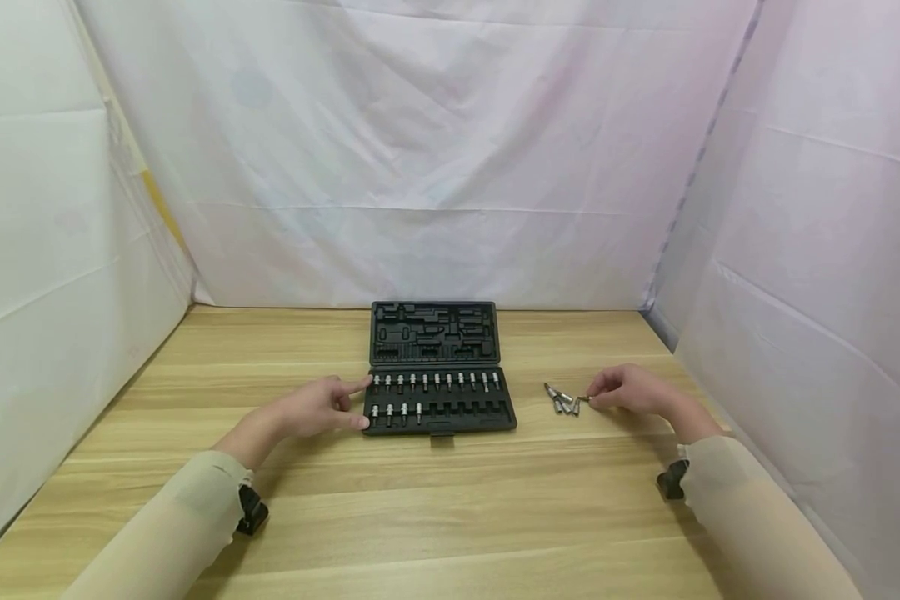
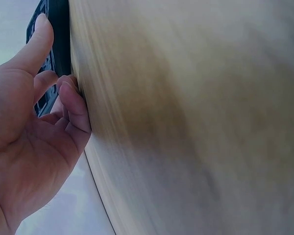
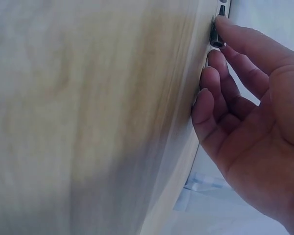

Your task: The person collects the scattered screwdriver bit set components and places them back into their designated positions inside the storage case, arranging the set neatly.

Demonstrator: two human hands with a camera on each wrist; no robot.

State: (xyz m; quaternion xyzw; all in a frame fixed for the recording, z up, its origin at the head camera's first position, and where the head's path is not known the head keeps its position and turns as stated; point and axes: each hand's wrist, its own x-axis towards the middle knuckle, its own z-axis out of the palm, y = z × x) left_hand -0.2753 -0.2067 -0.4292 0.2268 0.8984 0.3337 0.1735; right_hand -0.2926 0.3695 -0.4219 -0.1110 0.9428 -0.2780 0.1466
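A black socket-set case [image 1: 441, 432] lies unfolded on the table, its moulded lid [image 1: 435, 333] leaning back. Silver bit sockets [image 1: 437, 382] fill the tray's upper row; several more stand at the left of the lower row, with bare slots to their right. My left hand [image 1: 318, 407] touches the tray's left edge with extended thumb and index finger; its other fingers are bent in the left wrist view. To the right of the case, my right hand [image 1: 630, 390] pinches a small bit socket [image 3: 217, 36] between thumb and index finger, beside a loose pile of bit sockets [image 1: 564, 402].
The wooden table [image 1: 420, 517] runs back to a white cloth wall [image 1: 420, 167]. More white sheeting stands along the left and right sides. A dark strapped device [image 1: 251, 510] sits at the left wrist, another [image 1: 672, 480] at the right.
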